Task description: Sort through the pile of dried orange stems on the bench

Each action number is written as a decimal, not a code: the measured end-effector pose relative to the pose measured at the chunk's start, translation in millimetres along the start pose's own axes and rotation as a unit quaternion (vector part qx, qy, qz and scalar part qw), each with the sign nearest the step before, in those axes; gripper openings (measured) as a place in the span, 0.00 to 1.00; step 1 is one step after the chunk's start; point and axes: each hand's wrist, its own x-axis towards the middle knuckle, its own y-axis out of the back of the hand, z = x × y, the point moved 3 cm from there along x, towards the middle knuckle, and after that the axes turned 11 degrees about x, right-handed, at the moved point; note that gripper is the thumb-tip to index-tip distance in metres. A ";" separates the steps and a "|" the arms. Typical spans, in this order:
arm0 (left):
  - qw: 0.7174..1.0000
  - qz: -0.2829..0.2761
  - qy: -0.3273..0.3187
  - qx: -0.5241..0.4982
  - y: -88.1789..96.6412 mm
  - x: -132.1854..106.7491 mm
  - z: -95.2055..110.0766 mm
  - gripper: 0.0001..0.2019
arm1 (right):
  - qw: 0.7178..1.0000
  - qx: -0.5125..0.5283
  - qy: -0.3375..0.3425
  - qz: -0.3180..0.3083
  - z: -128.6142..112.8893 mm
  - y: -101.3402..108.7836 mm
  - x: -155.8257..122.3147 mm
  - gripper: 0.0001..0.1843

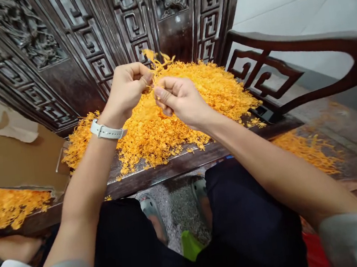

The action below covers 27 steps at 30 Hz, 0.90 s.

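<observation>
Both hands meet above a wide heap of small orange-yellow plastic pieces (165, 130) on the dark wooden bench (151, 176). My left hand (129, 87), with a pale watch strap on its wrist, pinches a branching orange plastic sprig (157, 61) between thumb and fingers. Thin stems of the sprig stick up beyond the fingertips. My right hand (181, 99) is closed just beside it, its thumb and forefinger pinching the lower part of the same sprig. The exact spot where the fingers grip is partly hidden.
Carved wooden panels (85, 37) rise behind the heap; a curved armrest (316, 44) bounds the right. At left stands a cardboard box (24, 158) by more orange pieces (10, 206). Orange strands (310, 149) lie lower right. Another person's arm (15, 248) shows lower left.
</observation>
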 end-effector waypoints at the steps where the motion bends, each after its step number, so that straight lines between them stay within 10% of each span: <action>1: 0.999 0.033 0.018 -0.002 7.3 6.4 -9.0 0.17 | 0.998 0.019 -0.029 -0.050 -7.4 -9.2 -6.1 0.26; 3: 0.989 0.130 0.065 -0.021 32.4 20.5 -27.7 0.17 | 0.960 0.057 -0.132 -0.239 -22.1 -35.2 -24.2 0.22; 6: 0.978 0.172 0.103 -0.051 72.1 35.9 -40.9 0.20 | 0.781 0.084 -0.271 -0.556 -43.5 -63.4 -59.5 0.10; 8: 0.982 0.145 0.100 -0.063 84.7 36.9 -34.4 0.21 | 0.750 0.093 -0.265 -0.599 -51.6 -58.9 -63.7 0.04; 10: 0.984 0.130 0.101 -0.070 82.2 30.8 -21.5 0.22 | 0.858 0.145 -0.176 -0.461 -53.3 -37.3 -44.5 0.06; 12: 0.989 0.108 0.091 -0.050 68.3 23.0 -7.8 0.24 | 0.954 0.212 -0.079 -0.197 -48.5 -1.1 -18.9 0.16; 16: 0.997 0.049 0.052 0.021 34.5 13.8 8.4 0.27 | 0.959 0.200 -0.069 0.186 -24.5 44.3 -0.6 0.30; 27: 0.998 -0.035 -0.005 0.047 -34.8 0.1 28.1 0.16 | 0.964 -0.210 0.055 0.151 -8.8 34.6 -6.1 0.16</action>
